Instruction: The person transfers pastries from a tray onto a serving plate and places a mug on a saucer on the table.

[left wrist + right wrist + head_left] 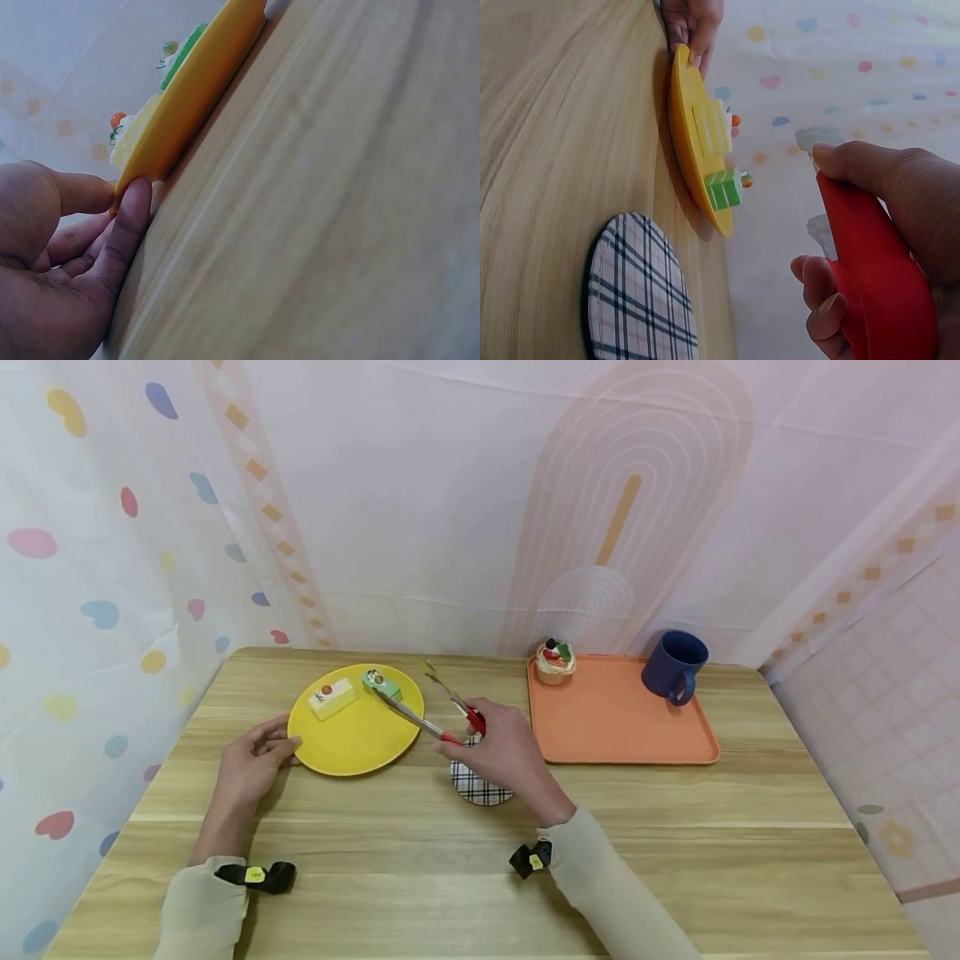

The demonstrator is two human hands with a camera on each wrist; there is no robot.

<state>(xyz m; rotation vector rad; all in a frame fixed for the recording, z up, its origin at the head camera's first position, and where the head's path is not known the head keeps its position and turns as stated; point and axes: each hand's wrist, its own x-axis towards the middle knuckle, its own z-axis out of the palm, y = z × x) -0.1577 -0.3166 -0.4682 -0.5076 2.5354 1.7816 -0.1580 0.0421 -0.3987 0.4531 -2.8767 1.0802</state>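
Note:
My left hand (255, 764) pinches the left rim of the round yellow plate (352, 747) between thumb and fingers. Two toy cake slices lie on that plate: a pale yellow one (332, 699) and a green one (382, 686). In my right hand (504, 747) are tongs with red handles (877, 277) and metal arms (423, 725). The arms stand apart with nothing between them; in the head view, one tip overlaps the green slice, but contact is unclear. Under the right hand lies a plaid round mat (480, 791), partly hidden by it.
An orange tray (611, 727) lies on the right side of the wooden table (390, 877). A fruit-topped cupcake (555, 662) is at its back left corner, and a dark blue mug (673, 667) at its back right. Patterned cloth (420, 510) hangs behind.

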